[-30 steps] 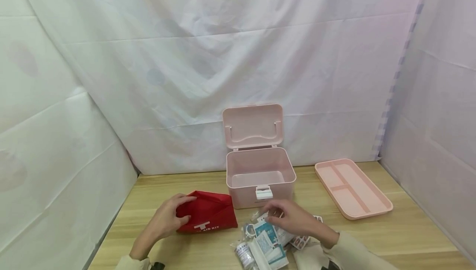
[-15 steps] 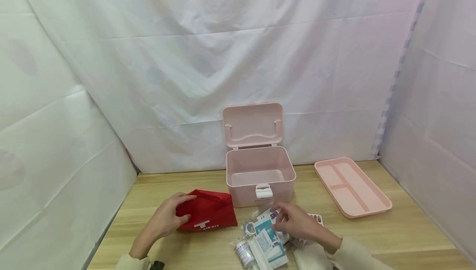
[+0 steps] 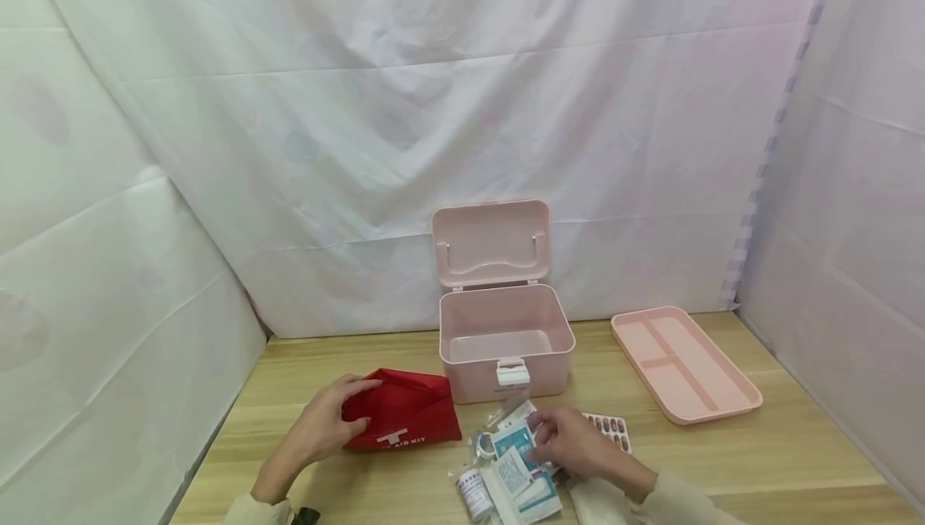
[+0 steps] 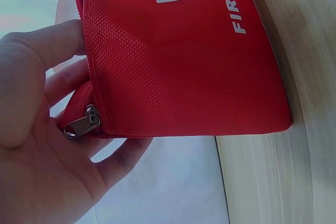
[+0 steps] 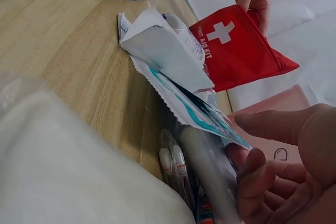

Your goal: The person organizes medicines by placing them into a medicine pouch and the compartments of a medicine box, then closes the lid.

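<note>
Across the lower half of the head view: table with items, listed by decreasing size.
At centre stands the pink box, lid raised; toward lower right lies the pink tray. Left of lower centre, the red pouch sits near the box. The left hand grips the pouch's edge; the right hand, at lower centre, pinches a teal-and-white packet between thumb and fingers. Blister card: right of this hand. White bottle: near the bottom edge.
</note>
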`<act>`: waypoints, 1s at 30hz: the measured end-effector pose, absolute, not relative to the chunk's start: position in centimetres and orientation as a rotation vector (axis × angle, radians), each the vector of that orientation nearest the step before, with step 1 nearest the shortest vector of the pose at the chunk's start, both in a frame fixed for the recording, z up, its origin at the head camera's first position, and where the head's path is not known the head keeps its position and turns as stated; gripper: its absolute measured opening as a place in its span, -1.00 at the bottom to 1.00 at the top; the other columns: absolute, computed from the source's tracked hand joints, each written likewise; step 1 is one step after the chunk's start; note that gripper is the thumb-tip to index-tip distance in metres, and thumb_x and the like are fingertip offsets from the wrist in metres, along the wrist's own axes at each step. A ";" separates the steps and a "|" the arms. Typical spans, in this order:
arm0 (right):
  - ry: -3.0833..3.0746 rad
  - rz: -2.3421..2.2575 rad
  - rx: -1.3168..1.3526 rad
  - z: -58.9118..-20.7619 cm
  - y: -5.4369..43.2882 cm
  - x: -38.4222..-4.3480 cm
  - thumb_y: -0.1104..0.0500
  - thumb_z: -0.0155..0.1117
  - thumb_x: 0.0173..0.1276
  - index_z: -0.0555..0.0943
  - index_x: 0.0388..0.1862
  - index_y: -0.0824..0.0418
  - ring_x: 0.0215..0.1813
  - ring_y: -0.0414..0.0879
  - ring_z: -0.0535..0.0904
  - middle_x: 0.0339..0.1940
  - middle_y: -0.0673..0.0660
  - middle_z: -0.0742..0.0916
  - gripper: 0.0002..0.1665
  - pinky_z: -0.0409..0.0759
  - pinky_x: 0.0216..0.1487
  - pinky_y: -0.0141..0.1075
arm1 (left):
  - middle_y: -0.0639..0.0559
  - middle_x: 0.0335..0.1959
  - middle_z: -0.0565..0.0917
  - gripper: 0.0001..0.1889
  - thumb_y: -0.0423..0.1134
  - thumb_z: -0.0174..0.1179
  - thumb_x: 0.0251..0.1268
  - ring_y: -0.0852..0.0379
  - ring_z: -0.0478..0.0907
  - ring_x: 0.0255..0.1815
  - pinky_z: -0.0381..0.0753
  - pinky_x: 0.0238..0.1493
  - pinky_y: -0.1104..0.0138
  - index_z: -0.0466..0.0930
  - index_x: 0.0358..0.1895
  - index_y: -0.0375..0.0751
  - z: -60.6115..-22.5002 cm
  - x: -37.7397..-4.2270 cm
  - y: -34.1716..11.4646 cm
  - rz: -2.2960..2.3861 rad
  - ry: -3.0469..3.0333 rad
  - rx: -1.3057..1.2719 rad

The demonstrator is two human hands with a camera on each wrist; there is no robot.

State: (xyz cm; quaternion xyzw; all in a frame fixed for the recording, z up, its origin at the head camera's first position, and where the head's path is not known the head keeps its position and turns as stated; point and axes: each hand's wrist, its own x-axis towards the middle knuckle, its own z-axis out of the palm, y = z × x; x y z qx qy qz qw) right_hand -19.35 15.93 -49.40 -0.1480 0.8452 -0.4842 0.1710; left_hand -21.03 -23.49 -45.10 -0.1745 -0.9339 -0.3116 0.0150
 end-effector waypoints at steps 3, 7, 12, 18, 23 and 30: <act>2.423 -1.374 -0.447 -49.6 15.8 -19.2 0.30 0.53 0.01 0.60 -0.02 0.33 -0.46 -0.13 0.53 -0.46 0.01 0.65 -0.50 0.44 -0.53 -0.37 | 0.00 0.06 0.60 -0.48 -0.51 0.38 0.06 0.00 0.56 0.02 0.65 -0.06 0.21 0.62 0.17 -0.16 -45.1 -21.1 -23.5 -0.973 -2.909 -0.550; 2.412 -1.388 -0.498 -49.7 15.7 -19.1 0.35 0.52 0.00 0.55 0.08 0.34 -0.48 -0.13 0.53 -0.48 0.02 0.65 -0.40 0.45 -0.53 -0.36 | 0.00 0.06 0.60 -0.48 -0.51 0.37 0.06 0.01 0.56 0.02 0.64 -0.06 0.21 0.62 0.17 -0.16 -45.2 -21.1 -23.5 -0.974 -2.907 -0.556; 2.401 -1.391 -0.527 -49.7 15.8 -19.1 0.37 0.45 0.09 0.52 0.14 0.35 -0.46 -0.15 0.53 -0.46 0.03 0.65 -0.41 0.44 -0.50 -0.38 | -0.01 0.07 0.60 -0.48 -0.52 0.37 0.07 0.00 0.56 0.03 0.64 -0.05 0.22 0.62 0.17 -0.17 -45.1 -21.1 -23.5 -0.979 -2.905 -0.549; 2.398 -1.415 -0.530 -49.7 16.0 -19.2 0.34 0.37 0.22 0.53 0.15 0.34 -0.51 -0.22 0.48 -0.45 0.02 0.65 -0.51 0.41 -0.53 -0.40 | 0.01 0.08 0.60 -0.47 -0.52 0.37 0.06 0.01 0.56 0.04 0.63 -0.03 0.20 0.62 0.18 -0.16 -45.1 -21.1 -23.4 -0.949 -2.903 -0.557; 2.381 -1.448 -0.540 -49.6 16.3 -19.3 0.29 0.33 0.27 0.52 0.18 0.33 -0.52 -0.25 0.46 -0.43 0.04 0.65 -0.52 0.39 -0.53 -0.42 | 0.00 0.08 0.60 -0.47 -0.52 0.37 0.06 0.01 0.56 0.03 0.64 -0.05 0.21 0.62 0.17 -0.16 -45.1 -21.2 -23.6 -0.948 -2.905 -0.564; 2.392 -1.445 -0.520 -49.1 16.7 -19.3 0.28 0.31 0.30 0.53 0.18 0.32 -0.47 -0.22 0.50 -0.40 0.01 0.67 -0.53 0.41 -0.50 -0.40 | -0.02 0.09 0.59 -0.47 -0.52 0.36 0.07 0.00 0.56 0.04 0.64 -0.04 0.20 0.61 0.18 -0.18 -45.2 -21.2 -23.5 -0.968 -2.909 -0.569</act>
